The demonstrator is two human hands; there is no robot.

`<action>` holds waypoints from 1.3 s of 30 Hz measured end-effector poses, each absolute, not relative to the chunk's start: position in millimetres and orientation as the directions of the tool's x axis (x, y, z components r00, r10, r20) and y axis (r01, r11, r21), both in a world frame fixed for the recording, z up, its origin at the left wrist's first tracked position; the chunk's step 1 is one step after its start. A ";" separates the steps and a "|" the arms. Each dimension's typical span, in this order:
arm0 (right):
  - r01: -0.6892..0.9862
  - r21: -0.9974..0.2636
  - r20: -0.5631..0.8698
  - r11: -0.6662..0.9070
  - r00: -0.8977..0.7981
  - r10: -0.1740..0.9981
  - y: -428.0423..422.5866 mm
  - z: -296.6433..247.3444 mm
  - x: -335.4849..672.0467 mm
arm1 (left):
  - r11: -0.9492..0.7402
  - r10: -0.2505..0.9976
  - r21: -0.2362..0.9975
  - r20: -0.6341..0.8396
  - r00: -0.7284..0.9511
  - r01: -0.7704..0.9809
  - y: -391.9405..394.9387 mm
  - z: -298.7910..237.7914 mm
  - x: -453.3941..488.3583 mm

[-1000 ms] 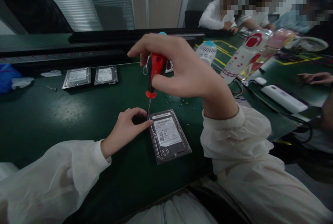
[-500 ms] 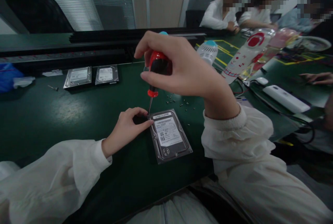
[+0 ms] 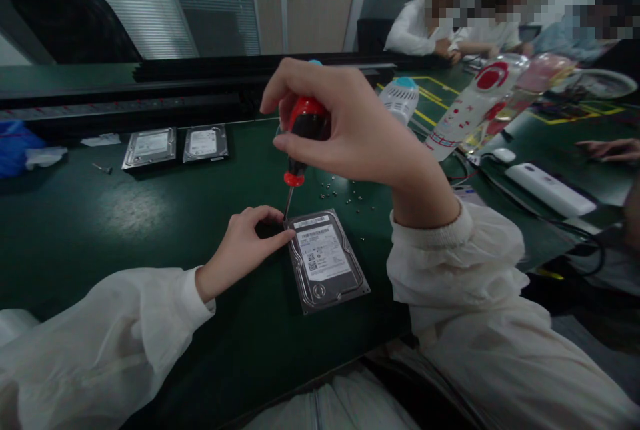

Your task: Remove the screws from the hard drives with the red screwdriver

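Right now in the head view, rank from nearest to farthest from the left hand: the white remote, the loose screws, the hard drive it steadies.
1. hard drive, touching the left hand
2. loose screws, behind the drive
3. white remote, far right

My screwdriver (image 3: 300,143) is red and black. The hard drive (image 3: 325,258) is silver-grey with a white label, on a dark green table (image 3: 100,217). My sleeves (image 3: 450,263) are white.
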State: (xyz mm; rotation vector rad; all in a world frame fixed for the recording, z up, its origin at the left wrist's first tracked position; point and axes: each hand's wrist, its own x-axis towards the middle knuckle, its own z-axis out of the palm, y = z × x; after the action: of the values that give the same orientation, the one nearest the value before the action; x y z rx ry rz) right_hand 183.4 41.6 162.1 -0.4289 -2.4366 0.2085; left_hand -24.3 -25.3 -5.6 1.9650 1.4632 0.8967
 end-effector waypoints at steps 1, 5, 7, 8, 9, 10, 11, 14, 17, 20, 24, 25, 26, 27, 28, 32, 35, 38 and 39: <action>0.239 -0.266 0.573 0.934 -0.740 0.353 41.2 162.5 183.5 | -0.280 0.960 0.741 0.201 0.197 0.610 -25.3 -5.5 -24.3; 0.190 -0.288 0.559 0.939 -0.762 0.326 38.5 163.5 182.9 | -0.275 0.961 0.752 0.194 0.198 0.599 -25.1 -4.2 -23.9; 0.211 -0.293 0.573 0.932 -0.742 0.348 38.3 162.6 181.9 | -0.268 0.963 0.752 0.187 0.195 0.602 -25.1 -3.2 -23.6; 0.226 -0.302 0.581 0.926 -0.727 0.367 38.6 162.1 181.5 | -0.266 0.963 0.751 0.187 0.192 0.604 -25.1 -2.8 -23.4; 0.231 -0.311 0.589 0.922 -0.714 0.378 39.2 161.6 181.2 | -0.265 0.964 0.750 0.187 0.190 0.607 -25.0 -2.6 -23.3; 0.226 -0.321 0.594 0.920 -0.709 0.381 39.7 161.5 181.2 | -0.263 0.964 0.749 0.187 0.187 0.608 -25.0 -2.6 -23.3; 0.217 -0.328 0.594 0.919 -0.710 0.379 40.2 161.7 181.5 | -0.261 0.965 0.750 0.187 0.184 0.608 -25.0 -2.8 -23.4; 0.198 -0.332 0.581 0.922 -0.727 0.366 40.2 164.1 183.3 | -0.265 0.964 0.752 0.192 0.185 0.604 -24.9 -4.5 -23.8; 0.230 -0.324 0.545 0.918 -0.748 0.380 38.1 166.0 184.3 | -0.279 0.960 0.750 0.206 0.189 0.600 -25.1 -6.3 -24.1; 0.247 -0.298 0.544 0.922 -0.750 0.377 36.8 165.0 183.3 | -0.286 0.958 0.744 0.213 0.191 0.604 -25.2 -6.7 -23.9; 0.245 -0.287 0.580 0.926 -0.725 0.371 38.2 163.2 182.7 | -0.278 0.960 0.745 0.206 0.188 0.606 -24.8 -6.1 -23.4; 0.237 -0.294 0.581 0.926 -0.725 0.370 38.7 163.2 182.9 | -0.277 0.961 0.744 0.204 0.187 0.608 -24.8 -6.0 -23.4; 0.228 -0.300 0.579 0.926 -0.728 0.367 39.1 163.4 183.2 | -0.276 0.961 0.744 0.202 0.188 0.609 -24.7 -5.9 -23.5; 0.216 -0.302 0.572 0.929 -0.738 0.358 39.4 163.6 183.6 | -0.275 0.961 0.745 0.200 0.190 0.608 -24.8 -6.0 -23.7; 0.211 -0.297 0.565 0.931 -0.747 0.349 39.6 163.7 183.8 | -0.276 0.961 0.745 0.199 0.192 0.607 -24.8 -6.1 -24.0; 0.233 -0.251 0.591 0.940 -0.732 0.340 39.6 163.2 183.3 | -0.276 0.961 0.748 0.196 0.197 0.604 -25.1 -7.1 -25.1; 0.241 -0.259 0.601 0.935 -0.718 0.351 39.6 162.6 182.8 | -0.281 0.959 0.753 0.200 0.199 0.595 -24.6 -7.8 -25.2; 0.224 -0.273 0.584 0.936 -0.734 0.346 40.5 162.4 183.0 | -0.293 0.956 0.747 0.217 0.198 0.597 -23.6 -8.0 -24.7; 0.219 -0.267 0.585 0.938 -0.737 0.339 41.0 162.3 183.0 | -0.293 0.956 0.746 0.219 0.194 0.599 -23.4 -7.9 -24.5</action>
State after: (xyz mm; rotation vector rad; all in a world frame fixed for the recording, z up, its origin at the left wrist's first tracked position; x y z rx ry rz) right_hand 183.0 41.0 162.3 -0.3935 -2.4263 0.2369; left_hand -24.5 -23.4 -7.9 1.9693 1.4469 0.9267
